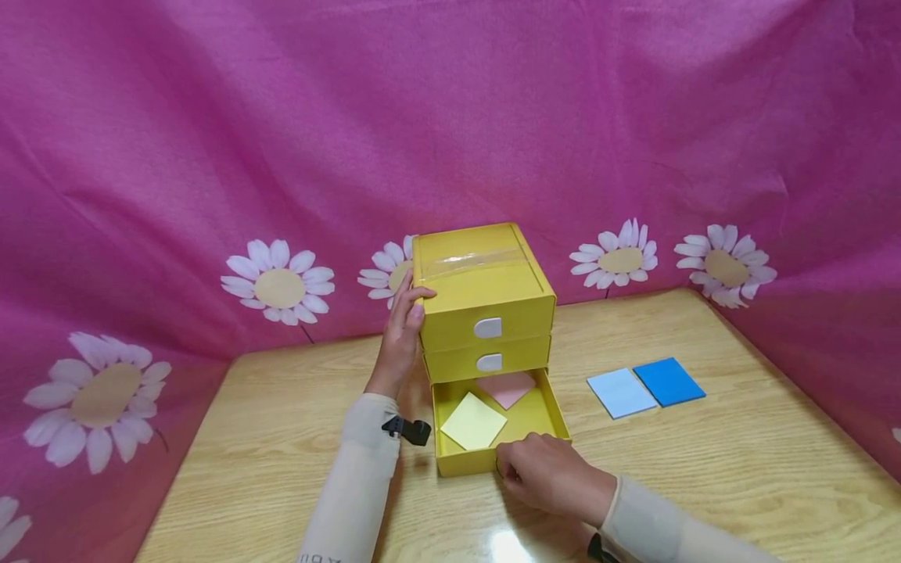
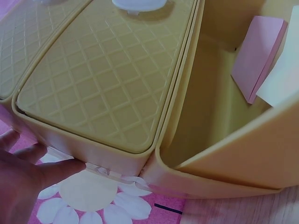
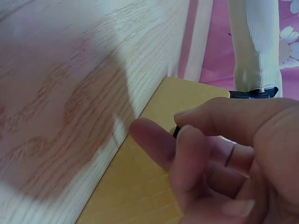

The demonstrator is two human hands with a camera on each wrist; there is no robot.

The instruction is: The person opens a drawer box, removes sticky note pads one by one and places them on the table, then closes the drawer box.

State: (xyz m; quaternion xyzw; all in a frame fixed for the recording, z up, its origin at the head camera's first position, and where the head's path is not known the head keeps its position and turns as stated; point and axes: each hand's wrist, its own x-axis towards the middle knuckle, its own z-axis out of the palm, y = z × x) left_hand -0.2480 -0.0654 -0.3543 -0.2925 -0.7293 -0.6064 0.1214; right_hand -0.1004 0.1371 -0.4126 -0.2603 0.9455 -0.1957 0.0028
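A yellow three-drawer box (image 1: 486, 274) stands on the table, its bottom drawer (image 1: 556, 410) pulled out and the upper two closed. Along the box's left side rests my left hand (image 1: 400, 344), fingers extended and touching the side wall in the left wrist view. At the drawer's front, my right hand (image 1: 545, 473) has its fingers curled, thumb and forefinger pinching where the handle sits; the hand mostly hides the handle. Inside the drawer lie a pale yellow sticky-note pad (image 1: 474, 422) and a pink sticky-note pad (image 2: 259, 56), the pink one farther back.
To the right of the box, a light blue pad (image 1: 622, 392) and a darker blue pad (image 1: 669, 381) lie side by side on the wooden table (image 1: 281, 446). A pink cloth (image 1: 450, 117) with daisies hangs behind and along the sides. Clear tape crosses the box top.
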